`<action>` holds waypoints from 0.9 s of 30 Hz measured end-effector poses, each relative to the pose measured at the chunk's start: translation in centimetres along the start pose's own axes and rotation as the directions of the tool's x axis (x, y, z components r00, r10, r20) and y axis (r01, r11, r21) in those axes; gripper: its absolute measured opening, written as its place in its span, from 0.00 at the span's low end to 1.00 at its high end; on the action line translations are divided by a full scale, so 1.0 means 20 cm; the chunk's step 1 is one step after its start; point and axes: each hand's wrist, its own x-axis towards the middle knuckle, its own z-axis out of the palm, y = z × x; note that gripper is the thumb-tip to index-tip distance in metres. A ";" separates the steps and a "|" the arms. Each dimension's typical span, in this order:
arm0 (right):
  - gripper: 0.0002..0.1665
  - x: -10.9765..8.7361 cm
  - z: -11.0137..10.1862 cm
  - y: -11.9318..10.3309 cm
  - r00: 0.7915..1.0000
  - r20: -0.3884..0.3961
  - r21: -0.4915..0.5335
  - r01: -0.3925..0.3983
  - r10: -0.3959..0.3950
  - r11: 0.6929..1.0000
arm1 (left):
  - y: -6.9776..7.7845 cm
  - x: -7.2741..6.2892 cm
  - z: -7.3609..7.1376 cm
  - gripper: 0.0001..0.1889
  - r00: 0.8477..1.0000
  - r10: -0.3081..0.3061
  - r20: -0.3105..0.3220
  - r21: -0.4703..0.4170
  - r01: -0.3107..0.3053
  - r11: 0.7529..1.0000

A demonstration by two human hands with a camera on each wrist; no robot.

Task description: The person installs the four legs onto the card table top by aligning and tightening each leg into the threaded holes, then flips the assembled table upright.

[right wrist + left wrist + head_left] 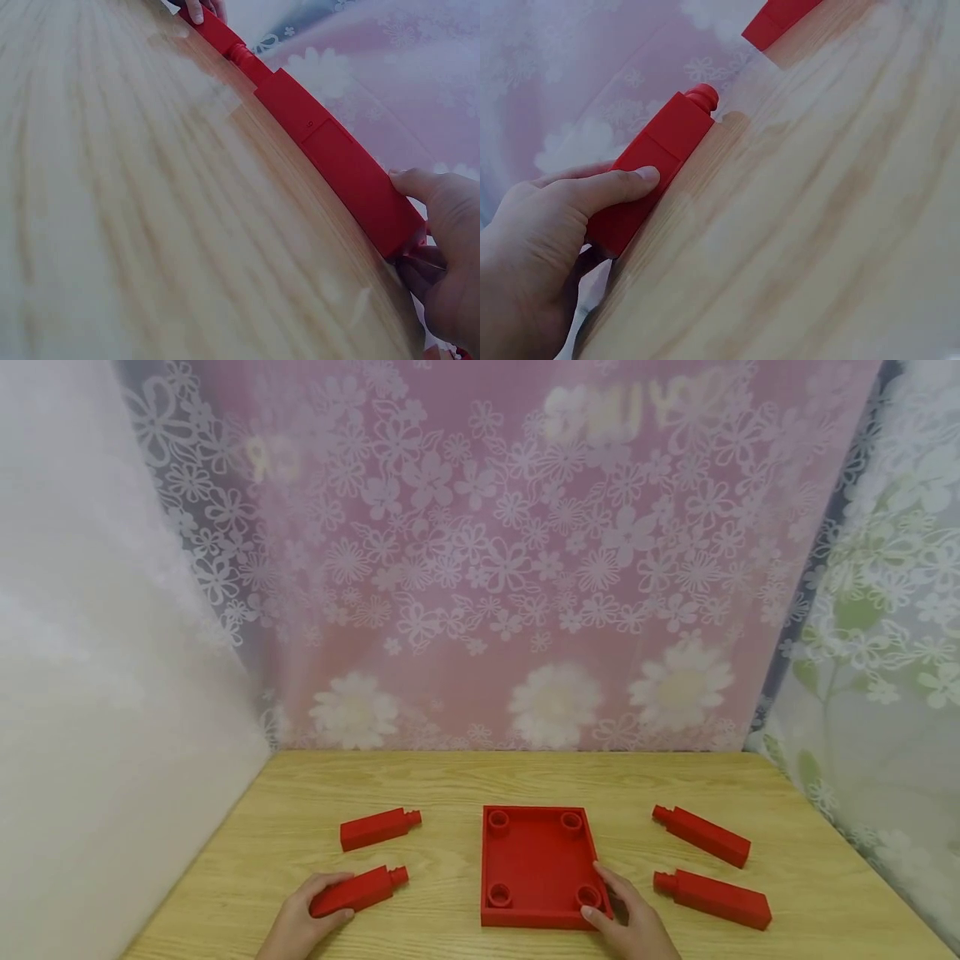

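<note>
My left hand [306, 917] grips a red square leg [362, 892] with a threaded round end, thumb along its near side and fingers behind. The left wrist view shows this leg [654, 161] lying along the wooden surface, its threaded end pointing away from the palm. My right hand [628, 917] holds the near right corner of a red square tray-like top [536, 860], thumb at the rim and fingers along the right side. Inside that top, a round socket stands in each corner. From the right wrist view, the top's side wall [337, 161] faces the camera.
Another red leg [375, 829] lies behind the left hand. To the right of the top lie two more, a far leg [705, 835] and a near leg [716, 899]. Everything rests on a wooden table [442, 777], with a flowered curtain [487, 568] behind it.
</note>
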 end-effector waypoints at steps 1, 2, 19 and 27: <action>0.45 0.00 0.00 0.00 1.000 0.000 -0.002 0.000 0.000 1.000 | 0.01 0.00 0.00 0.25 1.000 -0.001 -0.001 0.004 0.001 1.000; 0.45 0.00 0.00 0.00 1.000 0.000 -0.002 -0.006 0.006 1.000 | 0.01 0.00 0.01 0.25 1.000 -0.004 -0.001 0.006 0.004 1.000; 0.50 0.00 -0.01 0.00 0.999 0.023 0.007 -0.036 0.036 0.999 | 0.05 0.05 0.04 0.22 0.996 0.053 -0.073 -0.007 -0.053 0.999; 0.48 0.00 0.00 0.00 1.000 0.005 -0.009 -0.028 0.028 1.000 | 0.12 0.12 0.04 0.21 0.993 0.109 -0.050 -0.011 -0.110 0.994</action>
